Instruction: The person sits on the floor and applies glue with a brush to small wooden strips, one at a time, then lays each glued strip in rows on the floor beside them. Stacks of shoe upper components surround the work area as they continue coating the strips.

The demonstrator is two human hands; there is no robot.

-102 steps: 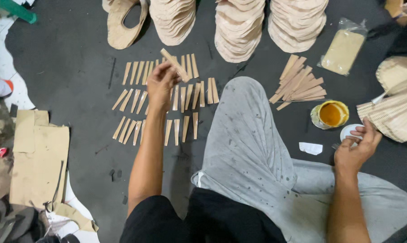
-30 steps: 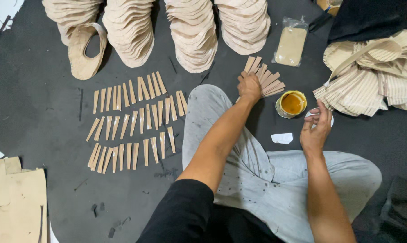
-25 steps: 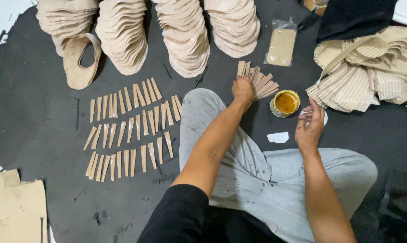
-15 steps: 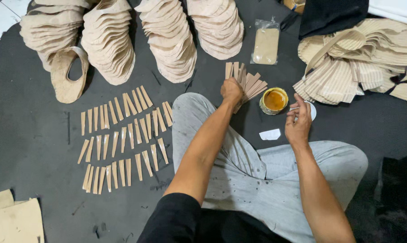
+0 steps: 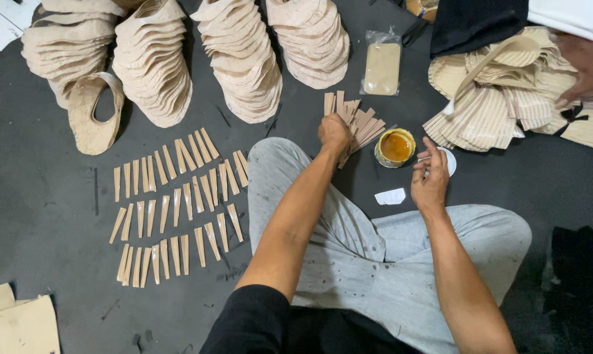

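Note:
My left hand (image 5: 334, 131) rests curled on a fanned pile of tan strips (image 5: 359, 121) just past my left knee, fingers closed on a strip there. My right hand (image 5: 429, 178) hovers to the right of an open tin of amber glue (image 5: 396, 146) and pinches a thin brush over a white lid (image 5: 449, 160). Several rows of tan strips (image 5: 175, 206) lie spread on the dark floor to my left.
Stacks of beige shoe-upper pieces (image 5: 241, 56) line the far side. A clear bag of tan pieces (image 5: 382, 67) lies behind the pile. Striped beige pieces (image 5: 500, 98) are heaped at the right, where another person's hand (image 5: 588, 62) works. A white scrap (image 5: 389, 196) lies by my knee.
My left hand left the laid-out rows and reached right to the strip pile, where it stays. My right hand keeps the brush beside the glue tin.

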